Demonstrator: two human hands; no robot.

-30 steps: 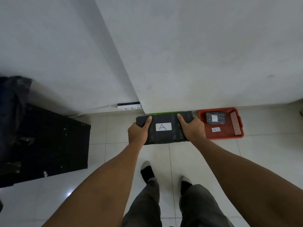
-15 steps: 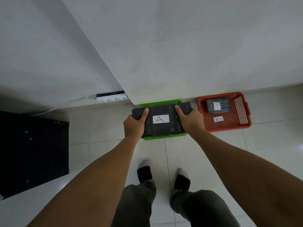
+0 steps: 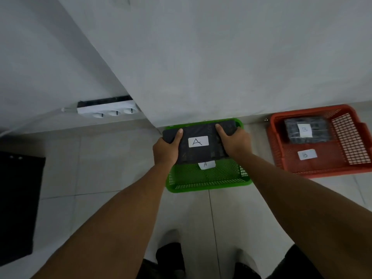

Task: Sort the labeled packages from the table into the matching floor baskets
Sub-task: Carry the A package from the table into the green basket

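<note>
A dark wrapped package with a white "A" label point(image 3: 198, 146) is held flat over the back half of the green floor basket point(image 3: 209, 183). My left hand point(image 3: 166, 151) grips its left end and my right hand point(image 3: 234, 141) grips its right end. A small "A" tag point(image 3: 205, 164) lies on the green basket's floor, half covered by the package. To the right stands the orange basket point(image 3: 354, 156) with a "B" tag point(image 3: 306, 154) and a dark package labeled "B" point(image 3: 307, 129) inside.
Both baskets stand on the tiled floor against a white wall. A white power strip point(image 3: 108, 110) lies at the wall to the left. A black table edge point(image 3: 18, 206) fills the left side. My feet point(image 3: 171, 256) are just behind the green basket.
Both hands have lowered the "A" package toward the green basket and I have bent closer, so the baskets look larger. The basket's front half and its "A" tag now show.
</note>
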